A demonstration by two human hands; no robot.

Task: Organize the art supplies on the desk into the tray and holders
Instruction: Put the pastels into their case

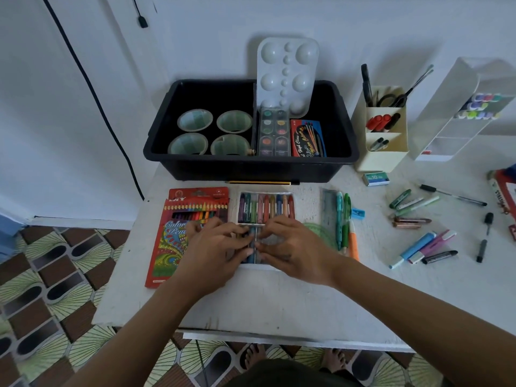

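An open white crayon box (265, 208) lies at the middle of the desk, its far row of coloured crayons in full view. My left hand (215, 247) and my right hand (290, 247) rest side by side over its near row, fingertips pinching the crayons (252, 244) between them. Most of that near row is hidden under my hands. A red coloured-pencil box (178, 236) lies flat just left of my left hand. Behind stands the black tray (251, 166), holding several green-lined cups, a watercolour set (273, 132), a white palette (287, 74) and a red and blue box.
A cream holder (385, 129) with scissors and markers and a clear marker rack (458, 113) stand at the right rear. Pens, a ruler, a protractor and a blue sharpener lie right of the crayons. Highlighters, markers and a staples box are scattered further right. A pencil lies against the tray.
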